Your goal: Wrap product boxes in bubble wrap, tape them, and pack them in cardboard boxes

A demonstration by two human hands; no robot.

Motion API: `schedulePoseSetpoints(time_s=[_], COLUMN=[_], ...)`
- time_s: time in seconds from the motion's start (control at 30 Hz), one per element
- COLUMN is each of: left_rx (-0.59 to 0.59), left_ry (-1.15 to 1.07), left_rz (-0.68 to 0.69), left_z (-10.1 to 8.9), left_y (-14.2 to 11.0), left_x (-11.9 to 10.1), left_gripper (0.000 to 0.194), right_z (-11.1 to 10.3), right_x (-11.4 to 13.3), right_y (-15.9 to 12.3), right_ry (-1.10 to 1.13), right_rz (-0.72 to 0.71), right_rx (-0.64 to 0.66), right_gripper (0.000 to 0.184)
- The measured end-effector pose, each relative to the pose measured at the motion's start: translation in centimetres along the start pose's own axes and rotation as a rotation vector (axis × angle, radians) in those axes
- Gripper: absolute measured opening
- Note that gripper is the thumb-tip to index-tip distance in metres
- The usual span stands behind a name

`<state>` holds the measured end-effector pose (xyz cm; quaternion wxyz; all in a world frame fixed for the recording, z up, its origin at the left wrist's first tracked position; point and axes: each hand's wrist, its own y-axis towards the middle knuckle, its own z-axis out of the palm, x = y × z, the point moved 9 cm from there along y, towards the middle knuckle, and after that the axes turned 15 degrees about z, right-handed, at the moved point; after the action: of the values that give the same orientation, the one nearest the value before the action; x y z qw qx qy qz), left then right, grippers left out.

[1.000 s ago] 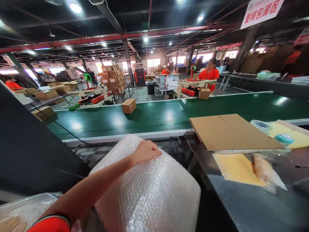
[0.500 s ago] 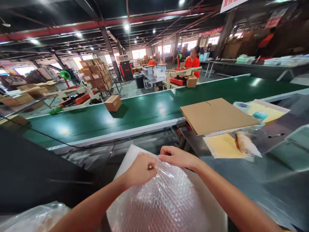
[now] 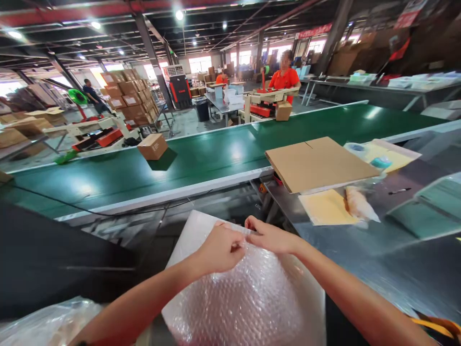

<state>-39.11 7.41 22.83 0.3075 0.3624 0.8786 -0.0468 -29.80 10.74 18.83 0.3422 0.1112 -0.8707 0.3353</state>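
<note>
A big roll of clear bubble wrap (image 3: 248,298) stands in front of me, low in the view. My left hand (image 3: 219,250) is closed in a pinch on the loose sheet at the roll's top. My right hand (image 3: 272,237) pinches the same sheet right beside it, fingertips almost touching the left hand's. A flat stretch of the sheet (image 3: 194,233) reaches away from my hands toward the conveyor.
A grey table (image 3: 378,269) at right holds a flattened cardboard box (image 3: 319,163), yellow mailers (image 3: 326,207) and a bagged item (image 3: 358,205). A green conveyor belt (image 3: 223,161) carries a small carton (image 3: 153,146). A person in orange (image 3: 285,78) works beyond it. A plastic bag (image 3: 46,324) lies lower left.
My right hand has come in beside the left, and both now pinch the sheet at the roll's top. The carton on the belt has moved left.
</note>
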Motion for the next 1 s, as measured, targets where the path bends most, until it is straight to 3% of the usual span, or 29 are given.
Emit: schedulePoseSetpoints(time_s=[0.17,0.4,0.57,0.77,1.0], left_rx=[0.005,-0.047,-0.022,0.054,0.146], left_ry=[0.155,0.194,0.182,0.333,0.400], left_rz=[-0.017,-0.053,-0.053,-0.083,0.064], left_z=[-0.6,-1.2,-1.2,-1.2,-0.9], left_y=[-0.6,-1.6,-1.7,-1.8,-1.4], left_x=[-0.1,0.1,0.2,0.2,-0.8], left_gripper=[0.017,0.015,0.016,0.023,0.025], right_z=[0.0,-0.2,1.1,0.9,0.7], right_x=[1.9,3.2,4.0,3.7,3.6], right_y=[-0.3,-0.1,0.2,1.0,2.2], right_ry=[0.063,0.150,0.074,-0.113,-0.262], right_rz=[-0.176,-0.285,-0.276,-0.135,-0.012], right_rx=[0.088,0.076,0.150,-0.135,-0.128], right_gripper=[0.050,0.044,0.051,0.034,0.024])
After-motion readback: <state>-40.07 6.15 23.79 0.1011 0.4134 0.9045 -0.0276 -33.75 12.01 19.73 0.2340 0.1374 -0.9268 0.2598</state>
